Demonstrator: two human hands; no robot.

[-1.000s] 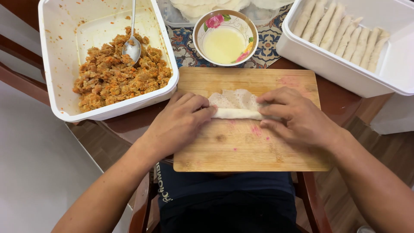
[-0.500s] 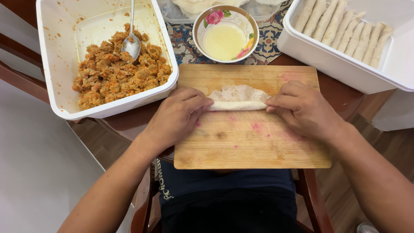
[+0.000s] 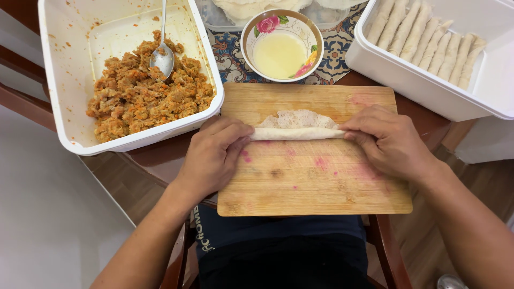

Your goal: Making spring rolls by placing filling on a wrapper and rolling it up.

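A thin pale roll (image 3: 297,133) lay crosswise on the wooden cutting board (image 3: 316,182) at the centre of the frame, with a lacy flap of unrolled wrapper (image 3: 300,119) spread just above it. The left hand (image 3: 214,155) pressed on the roll's left end and the right hand (image 3: 388,140) on its right end, fingers (image 3: 235,134) close together and curled down onto the wrapper, probably so that both ends stayed even and the filling stayed in. One small flowered bowl (image 3: 282,45) of pale liquid stood just above the board, within easy reach of both hands. In the upper left, one white tub (image 3: 59,96) held orange-brown minced filling (image 3: 150,93) with one metal spoon (image 3: 163,53) resting in it. In the upper right, a second white tub (image 3: 423,80) held about nine finished rolls (image 3: 428,40) laid side by side, though the frame edge cut some off. The brown counter (image 3: 160,152) showed between the board and the left tub.
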